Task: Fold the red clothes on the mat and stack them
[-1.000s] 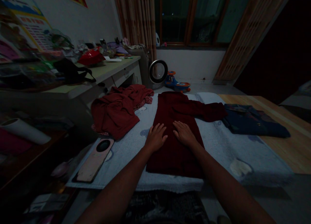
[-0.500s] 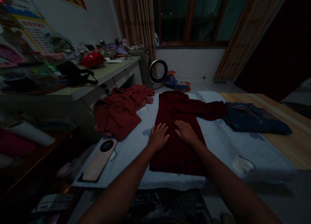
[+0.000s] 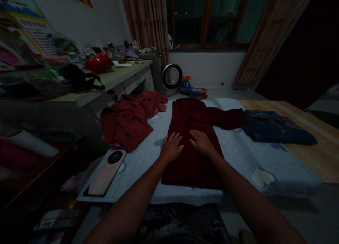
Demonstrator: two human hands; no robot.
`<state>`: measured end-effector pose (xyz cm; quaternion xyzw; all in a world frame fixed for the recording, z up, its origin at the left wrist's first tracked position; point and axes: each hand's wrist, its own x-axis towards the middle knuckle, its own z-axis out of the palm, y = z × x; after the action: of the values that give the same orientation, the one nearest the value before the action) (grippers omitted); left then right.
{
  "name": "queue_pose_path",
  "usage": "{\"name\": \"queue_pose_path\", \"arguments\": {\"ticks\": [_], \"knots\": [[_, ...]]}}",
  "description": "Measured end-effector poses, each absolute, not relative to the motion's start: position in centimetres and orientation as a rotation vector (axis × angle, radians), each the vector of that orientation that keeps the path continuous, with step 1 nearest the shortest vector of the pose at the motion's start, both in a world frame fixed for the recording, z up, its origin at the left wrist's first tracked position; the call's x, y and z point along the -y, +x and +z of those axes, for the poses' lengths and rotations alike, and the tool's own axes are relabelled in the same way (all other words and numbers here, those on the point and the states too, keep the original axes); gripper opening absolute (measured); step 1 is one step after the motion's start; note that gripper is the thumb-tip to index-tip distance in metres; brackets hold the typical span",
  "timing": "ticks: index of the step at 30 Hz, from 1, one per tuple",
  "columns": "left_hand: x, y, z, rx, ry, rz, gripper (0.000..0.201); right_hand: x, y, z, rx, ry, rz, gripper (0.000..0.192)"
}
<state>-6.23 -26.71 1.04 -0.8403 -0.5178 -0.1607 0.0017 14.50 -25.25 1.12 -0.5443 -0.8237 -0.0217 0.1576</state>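
A dark red long-sleeved top (image 3: pixel 192 166) lies in front of me, its body narrowed by folding and one sleeve stretched out to the right. Flat on its left side rests my left hand (image 3: pixel 171 147), fingers spread. My right hand (image 3: pixel 202 142) lies palm down on the same top, a little to the right, fingers extended. Neither hand grips the cloth. Beneath the top is a pale blue patterned blanket (image 3: pixel 238 159). The sleeve's cuff reaches a folded dark blue garment (image 3: pixel 278 129) on the right.
Rumpled rust-red clothing (image 3: pixel 129 118) lies at the left, with a phone (image 3: pixel 106 173) near the blanket's front left corner. A cluttered desk (image 3: pixel 116 78) runs along the left wall. Beyond the blanket stand a round-framed appliance (image 3: pixel 172 77) and a blue-orange ride-on toy (image 3: pixel 192 88).
Both hands stay flat on the red top in nearly the same place. The whole view has shifted very slightly; the clothes look unchanged.
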Motion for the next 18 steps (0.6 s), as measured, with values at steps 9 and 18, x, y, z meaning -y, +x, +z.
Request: {"name": "queue_pose_path", "arguments": {"ticks": [9,18], "knots": [[26.62,-6.31,0.83,1.608,-2.636,-0.533,0.046,25.05,14.56,0.96,2.354,-1.581,-0.033,0.050],[26.63,-6.35,0.69,1.609,-2.636,-0.525,0.046,25.07,14.65,0.96,2.361,-1.561,-0.019,0.051]]}}
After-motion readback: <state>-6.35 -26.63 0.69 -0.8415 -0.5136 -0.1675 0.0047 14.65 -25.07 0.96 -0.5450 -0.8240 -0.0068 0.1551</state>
